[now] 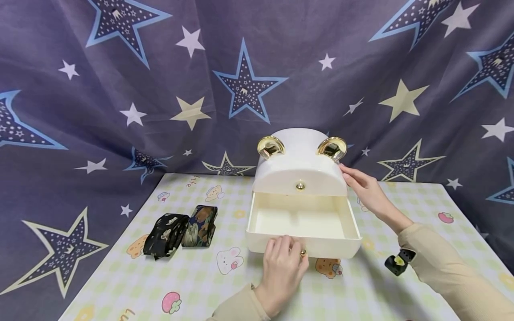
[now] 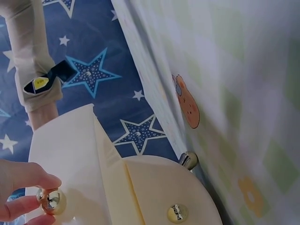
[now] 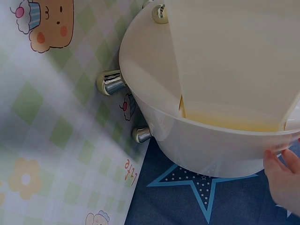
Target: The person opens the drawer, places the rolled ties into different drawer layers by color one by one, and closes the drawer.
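Observation:
A glossy white rounded storage box (image 1: pixel 299 160) with gold ear-like trims (image 1: pixel 332 148) stands toward the back of the table. Its lower drawer (image 1: pixel 304 247) is pulled out toward me, and the cream inner floor shows. My left hand (image 1: pixel 281 272) is at the drawer front, where the thumb and fingers pinch the round gold knob (image 2: pixel 50 201). Another gold knob (image 1: pixel 300 186) sits on the rounded front above. Against the box's right side, near the right ear, rest the fingertips of my right hand (image 1: pixel 369 194); the right wrist view shows this hand (image 3: pixel 283 176) at the curved wall.
Two folded dark patterned cloth bundles, one black (image 1: pixel 166 235) and one multicoloured (image 1: pixel 201 226), lie side by side left of the box. A checked cartoon tablecloth (image 1: pixel 201 285) covers the table. A star-print curtain (image 1: pixel 225 26) hangs close behind the box.

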Available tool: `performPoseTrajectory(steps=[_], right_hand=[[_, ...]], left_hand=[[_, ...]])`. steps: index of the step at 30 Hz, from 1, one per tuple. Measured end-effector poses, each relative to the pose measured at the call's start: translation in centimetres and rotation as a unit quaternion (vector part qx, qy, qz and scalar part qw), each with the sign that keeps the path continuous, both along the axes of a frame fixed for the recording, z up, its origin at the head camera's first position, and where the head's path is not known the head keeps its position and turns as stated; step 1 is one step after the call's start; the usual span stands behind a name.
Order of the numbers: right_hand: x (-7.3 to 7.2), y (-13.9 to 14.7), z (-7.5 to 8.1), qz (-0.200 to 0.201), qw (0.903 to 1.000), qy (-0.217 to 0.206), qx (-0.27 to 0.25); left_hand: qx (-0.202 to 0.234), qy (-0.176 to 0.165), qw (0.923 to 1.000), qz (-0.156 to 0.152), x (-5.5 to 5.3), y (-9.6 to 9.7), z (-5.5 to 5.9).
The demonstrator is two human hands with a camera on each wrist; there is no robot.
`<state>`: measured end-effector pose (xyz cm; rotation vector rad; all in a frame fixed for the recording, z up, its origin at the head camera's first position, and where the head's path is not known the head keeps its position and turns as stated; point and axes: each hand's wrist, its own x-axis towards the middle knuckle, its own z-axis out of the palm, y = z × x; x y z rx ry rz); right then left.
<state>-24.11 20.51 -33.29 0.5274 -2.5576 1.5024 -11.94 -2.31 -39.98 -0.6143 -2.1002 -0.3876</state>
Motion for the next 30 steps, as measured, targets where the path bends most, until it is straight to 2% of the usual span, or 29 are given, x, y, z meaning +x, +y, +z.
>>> performPoseTrajectory(steps=[7, 17, 23, 30], right_hand=[[0.02, 0.02, 0.01, -0.003, 1.0000, -0.001, 0.006], [0.06, 0.02, 0.06, -0.005, 1.0000, -0.003, 0.006], [0.07, -0.02, 0.10, -0.001, 1.0000, -0.006, 0.005], [0.10, -0.02, 0.11, -0.003, 1.0000, -0.005, 0.005]], left_hand=[[-0.003, -0.012, 0.9999, 0.003, 0.50, -0.05, 0.23], [-0.008, 0.019, 0.9998, -0.003, 0.34, -0.08, 0.02], [-0.016, -0.013, 0.9997, -0.010, 0.60, -0.30, 0.30], [-0.013, 0.007, 0.9996, -0.024, 0.52, -0.50, 0.47]])
